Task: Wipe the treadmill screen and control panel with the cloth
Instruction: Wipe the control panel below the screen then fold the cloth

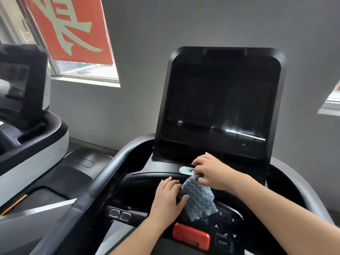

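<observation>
Gym room, grey wall point(184, 24), black treadmill console. Nearest: red stop clip point(191, 236), control panel point(225, 229) with START key. Blue-white cloth point(199, 199) hangs over panel, pinched at top by right hand point(211, 172); left hand point(168, 197), fingers straight, touching cloth. Beyond: dark screen point(220, 100), window point(73, 52), red banner point(71, 28).

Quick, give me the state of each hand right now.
Left hand: open, fingers straight, touching the cloth on the control panel.
Right hand: fingers pinch the cloth's top edge.

The upright screen point(219, 100) blocks the far side; curved handrails point(103, 181) flank the panel point(139, 184).
</observation>
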### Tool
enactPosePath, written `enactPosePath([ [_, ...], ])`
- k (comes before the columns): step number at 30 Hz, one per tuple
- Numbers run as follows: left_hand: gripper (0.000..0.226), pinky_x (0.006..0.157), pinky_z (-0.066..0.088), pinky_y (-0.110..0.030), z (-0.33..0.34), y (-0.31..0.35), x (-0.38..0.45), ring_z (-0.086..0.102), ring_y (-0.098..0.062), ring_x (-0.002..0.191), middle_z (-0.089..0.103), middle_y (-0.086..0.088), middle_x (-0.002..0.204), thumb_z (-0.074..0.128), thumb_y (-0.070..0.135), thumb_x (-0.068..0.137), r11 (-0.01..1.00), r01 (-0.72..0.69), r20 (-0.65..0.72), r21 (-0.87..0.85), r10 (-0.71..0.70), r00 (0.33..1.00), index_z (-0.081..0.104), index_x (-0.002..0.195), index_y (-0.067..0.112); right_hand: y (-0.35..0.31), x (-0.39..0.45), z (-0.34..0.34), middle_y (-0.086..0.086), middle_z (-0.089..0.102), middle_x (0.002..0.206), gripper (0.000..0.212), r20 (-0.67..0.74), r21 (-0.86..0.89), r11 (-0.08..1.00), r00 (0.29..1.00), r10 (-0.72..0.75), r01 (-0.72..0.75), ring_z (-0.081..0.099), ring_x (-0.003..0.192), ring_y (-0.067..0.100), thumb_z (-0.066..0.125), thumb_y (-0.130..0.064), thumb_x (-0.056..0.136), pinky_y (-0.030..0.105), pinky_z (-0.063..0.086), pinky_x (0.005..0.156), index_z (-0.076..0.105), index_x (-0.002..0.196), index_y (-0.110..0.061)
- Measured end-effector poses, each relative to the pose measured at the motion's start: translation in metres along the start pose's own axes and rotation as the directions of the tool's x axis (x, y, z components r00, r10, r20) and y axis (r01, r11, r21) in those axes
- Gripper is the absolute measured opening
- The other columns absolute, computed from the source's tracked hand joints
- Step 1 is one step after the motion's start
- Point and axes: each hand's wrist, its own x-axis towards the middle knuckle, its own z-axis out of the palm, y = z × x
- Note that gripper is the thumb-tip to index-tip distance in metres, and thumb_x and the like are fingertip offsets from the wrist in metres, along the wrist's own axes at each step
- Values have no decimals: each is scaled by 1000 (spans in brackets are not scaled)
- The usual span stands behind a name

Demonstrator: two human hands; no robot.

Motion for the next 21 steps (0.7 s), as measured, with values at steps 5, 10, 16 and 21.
enactPosePath([
  [5, 13, 94, 53, -46, -27, 22, 49, 60, -18, 107, 71, 3, 104, 70, 27, 79, 989, -57, -66, -139, 49, 997, 71, 87, 16, 30, -43, -19, 1, 64, 123, 19, -235, 66, 993, 966, 112, -99, 53, 122, 25, 60, -27, 82, 54, 22, 119, 76, 90, -20],
  [10, 19, 106, 42, -46, -68, 36, 95, 51, -16, 118, 70, -1, 111, 88, 12, 73, 996, -79, -192, -51, 67, 979, 74, 85, 14, 42, -77, -29, 3, 64, 118, 5, -482, 213, 959, 834, 269, -187, 56, 114, 25, 76, -19, 79, 56, 28, 115, 70, 80, -20],
  [16, 11, 104, 46, -41, -82, 66, 108, 48, -13, 121, 65, -3, 119, 83, 14, 81, 972, -190, -234, -138, 154, 960, 73, 86, 13, 25, -101, -45, 1, 62, 121, 12, -619, 243, 938, 705, 347, -248, 51, 119, 25, 81, -16, 78, 41, 25, 119, 71, 84, -18],
  [21, 12, 103, 46, -53, -97, 67, 107, 48, -23, 127, 60, -5, 129, 83, 14, 80, 964, -196, -231, -182, 152, 961, 72, 86, 15, 3, -106, -68, 7, 53, 141, 12, -664, 138, 899, 634, 396, -416, 39, 137, 30, 85, -21, 75, 55, 19, 120, 74, 80, -21],
])
